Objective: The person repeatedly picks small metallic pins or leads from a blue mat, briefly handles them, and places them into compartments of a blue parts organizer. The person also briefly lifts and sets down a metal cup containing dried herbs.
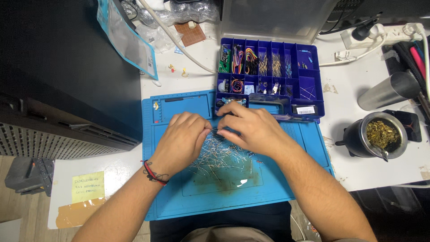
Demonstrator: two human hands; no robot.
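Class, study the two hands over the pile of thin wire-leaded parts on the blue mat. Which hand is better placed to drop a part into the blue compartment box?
Probably the right hand. It lies nearer the blue compartment box; the left hand sits farther away across the pile.

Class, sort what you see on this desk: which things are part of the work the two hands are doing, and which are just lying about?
In use:
left hand
right hand
pile of thin wire-legged components
blue work mat
blue parts organiser

Lying about:
steel flask
cup of herbs
yellow sticky note
white power strip
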